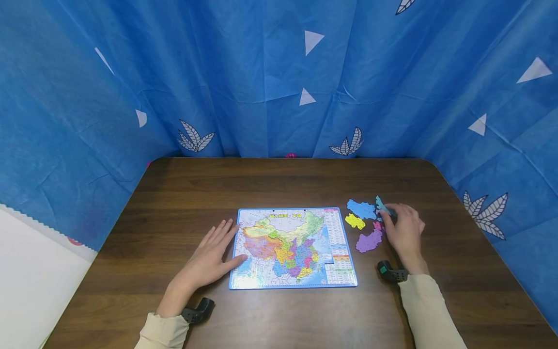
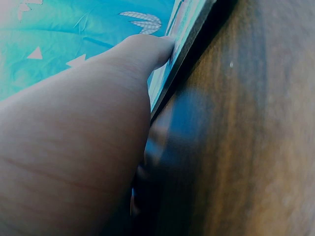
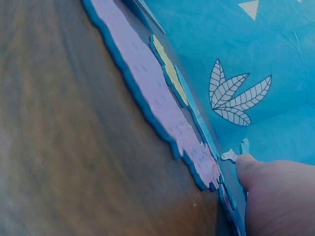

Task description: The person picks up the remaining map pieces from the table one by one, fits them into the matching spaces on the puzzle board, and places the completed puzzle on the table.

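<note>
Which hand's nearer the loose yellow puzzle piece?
Right. The right hand is to the right of the yellow puzzle piece, pinching a teal piece; the left hand is farther off, at the left edge of the China map board.

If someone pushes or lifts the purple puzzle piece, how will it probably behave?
The purple puzzle piece is probably stiff, since the right wrist view shows a flat slab with blue sides. Lying flat on the table, it would likely slide, not roll. Its thinness suggests low weight.

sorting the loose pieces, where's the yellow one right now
In the head view, the yellow piece lies right of the board, between the blue piece and the purple piece.
</note>
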`<state>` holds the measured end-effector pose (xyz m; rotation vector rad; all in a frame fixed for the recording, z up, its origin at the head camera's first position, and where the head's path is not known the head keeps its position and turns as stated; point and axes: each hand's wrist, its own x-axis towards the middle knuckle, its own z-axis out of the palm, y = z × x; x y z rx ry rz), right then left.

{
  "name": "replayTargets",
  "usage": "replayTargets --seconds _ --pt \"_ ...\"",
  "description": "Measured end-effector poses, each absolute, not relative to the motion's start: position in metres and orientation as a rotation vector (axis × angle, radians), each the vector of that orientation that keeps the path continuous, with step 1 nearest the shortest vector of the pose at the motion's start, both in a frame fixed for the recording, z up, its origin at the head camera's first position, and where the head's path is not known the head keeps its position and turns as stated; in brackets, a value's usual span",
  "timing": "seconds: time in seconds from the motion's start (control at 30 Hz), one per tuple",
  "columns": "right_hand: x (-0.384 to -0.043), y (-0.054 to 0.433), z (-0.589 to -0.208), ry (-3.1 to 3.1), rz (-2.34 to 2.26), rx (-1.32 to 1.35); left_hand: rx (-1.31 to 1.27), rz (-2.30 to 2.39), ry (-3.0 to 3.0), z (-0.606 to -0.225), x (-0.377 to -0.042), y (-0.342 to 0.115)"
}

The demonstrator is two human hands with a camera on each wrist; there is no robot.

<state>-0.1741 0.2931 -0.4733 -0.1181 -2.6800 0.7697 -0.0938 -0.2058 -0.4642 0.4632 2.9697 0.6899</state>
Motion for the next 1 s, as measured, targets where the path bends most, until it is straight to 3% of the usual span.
replayTargets --seconds 1.0 --pt "-0.1770 0.2850 -0.4734 -2.567 0.775 0.035 0.460 0.692 2.968 -0.4633 -0.0934 -0.2053"
